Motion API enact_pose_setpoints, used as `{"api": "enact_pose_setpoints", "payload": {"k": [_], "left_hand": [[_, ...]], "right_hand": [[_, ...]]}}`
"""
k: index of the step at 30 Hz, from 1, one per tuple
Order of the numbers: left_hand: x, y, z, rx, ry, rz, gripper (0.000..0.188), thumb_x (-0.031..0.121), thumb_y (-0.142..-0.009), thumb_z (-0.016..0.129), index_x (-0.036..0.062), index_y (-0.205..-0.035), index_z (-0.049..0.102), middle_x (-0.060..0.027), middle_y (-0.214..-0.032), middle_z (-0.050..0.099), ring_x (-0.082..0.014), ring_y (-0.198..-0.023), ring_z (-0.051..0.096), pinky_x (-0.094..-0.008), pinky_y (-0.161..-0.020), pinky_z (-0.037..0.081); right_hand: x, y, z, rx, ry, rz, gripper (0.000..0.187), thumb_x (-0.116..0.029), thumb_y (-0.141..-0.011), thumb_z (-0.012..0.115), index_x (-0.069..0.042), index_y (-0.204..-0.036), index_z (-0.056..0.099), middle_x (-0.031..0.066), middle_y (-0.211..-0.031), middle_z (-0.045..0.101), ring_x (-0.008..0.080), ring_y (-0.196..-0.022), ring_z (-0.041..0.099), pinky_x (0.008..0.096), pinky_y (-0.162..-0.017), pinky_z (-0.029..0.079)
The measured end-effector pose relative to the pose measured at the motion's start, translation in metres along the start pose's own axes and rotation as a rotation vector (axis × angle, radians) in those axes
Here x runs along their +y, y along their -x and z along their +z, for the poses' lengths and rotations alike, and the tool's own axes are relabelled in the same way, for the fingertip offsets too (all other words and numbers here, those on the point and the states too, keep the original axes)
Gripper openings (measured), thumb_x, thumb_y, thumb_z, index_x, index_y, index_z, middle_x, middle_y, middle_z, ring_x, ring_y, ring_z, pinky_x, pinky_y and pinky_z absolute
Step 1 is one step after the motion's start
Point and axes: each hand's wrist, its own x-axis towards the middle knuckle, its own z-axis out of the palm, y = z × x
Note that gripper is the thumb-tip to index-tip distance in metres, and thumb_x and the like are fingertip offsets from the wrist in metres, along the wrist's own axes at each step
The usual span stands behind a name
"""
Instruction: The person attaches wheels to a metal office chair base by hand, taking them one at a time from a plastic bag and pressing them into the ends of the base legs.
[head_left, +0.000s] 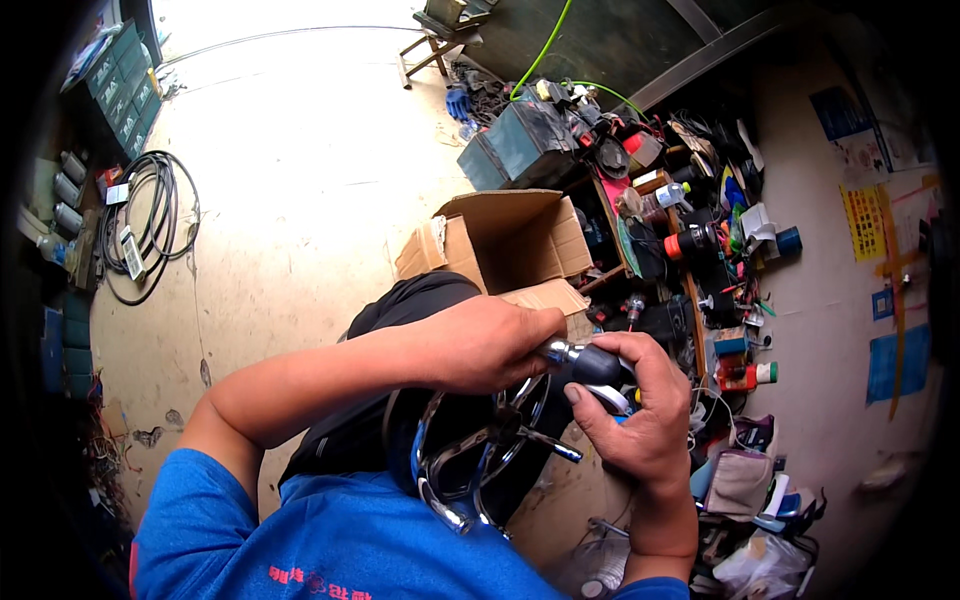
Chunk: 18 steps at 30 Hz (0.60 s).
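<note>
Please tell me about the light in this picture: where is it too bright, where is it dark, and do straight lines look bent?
Head view: the floor at top is overexposed near white; the rim is black vignette; the chrome wheel shows glare; the cluttered shelf edges curve; both hands, left hand and right hand, stay sharp.

Chrome wheel rim [478, 452], black-gripped tool [590, 364], blue shirt [340, 540], brown cardboard box [510, 240], green hose [545, 45]

Open cardboard box [510, 240], coiled hose [150, 225]
</note>
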Motion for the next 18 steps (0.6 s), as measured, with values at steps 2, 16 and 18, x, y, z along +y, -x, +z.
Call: {"api": "enact_pose_setpoints", "payload": {"k": [2,16,18], "left_hand": [[0.007,0.0,-0.002,-0.023,-0.036,-0.04,0.024,0.018,-0.103,0.071,0.0043,-0.12,0.06,-0.0218,-0.087,0.07,-0.0465,-0.084,0.071,-0.0542,-0.074,0.054],[-0.003,-0.006,-0.022,-0.156,0.038,0.062,0.039,0.026,-0.11,0.07,0.0092,-0.144,0.063,-0.0225,-0.107,0.074,-0.0413,-0.106,0.073,-0.0533,-0.107,0.053],[-0.006,-0.009,-0.018,-0.151,-0.041,0.057,0.037,0.027,-0.11,0.069,0.0089,-0.141,0.064,-0.0214,-0.105,0.074,-0.0412,-0.105,0.073,-0.0549,-0.115,0.05]], "right_hand": [[-0.003,-0.004,-0.002,-0.029,0.041,-0.006,0.048,-0.014,-0.084,0.089,0.0,-0.125,0.068,0.0213,-0.11,0.073,0.0406,-0.094,0.075,0.0454,-0.085,0.061],[0.016,-0.009,-0.014,-0.103,0.003,-0.014,0.047,-0.011,-0.082,0.089,-0.002,-0.123,0.068,0.0187,-0.106,0.073,0.0371,-0.09,0.074,0.0444,-0.081,0.06],[0.019,-0.005,-0.013,-0.091,0.004,-0.011,0.047,-0.011,-0.082,0.09,-0.002,-0.123,0.068,0.0183,-0.105,0.073,0.0367,-0.089,0.074,0.0441,-0.081,0.06]]}}
